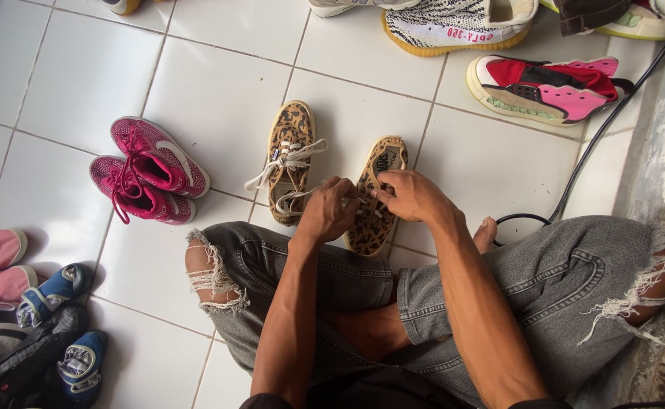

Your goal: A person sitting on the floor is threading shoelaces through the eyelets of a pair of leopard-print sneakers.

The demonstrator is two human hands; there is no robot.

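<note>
Seen from the head camera, a person sits cross-legged on white tiles (219, 98), both hands working the laces of a leopard-print shoe (376, 198) that lies just beyond the knees. The left hand (328, 212) is closed, fingers pinched together on a white lace (296, 198) over the shoe's middle; the right hand (410, 195) rests on the same shoe, fingertips pressed to the lacing, though whether they actually pinch a strand is hidden. Just left of the grip sits the matching shoe (289, 163), its own laces trailing loose toward the left hand. Further left lies a pink pair (149, 170); beyond the grip, a striped shoe (453, 26) and a red-and-pink shoe (548, 89); a black cable (605, 125) curls close to the right wrist. The risks look small but real: the loose laces of the neighbouring shoe lie so near the pinch that the wrong strand could be caught, a lace could slip from the fingers, and a pull could skid the unweighted shoe across the smooth tile.
</note>
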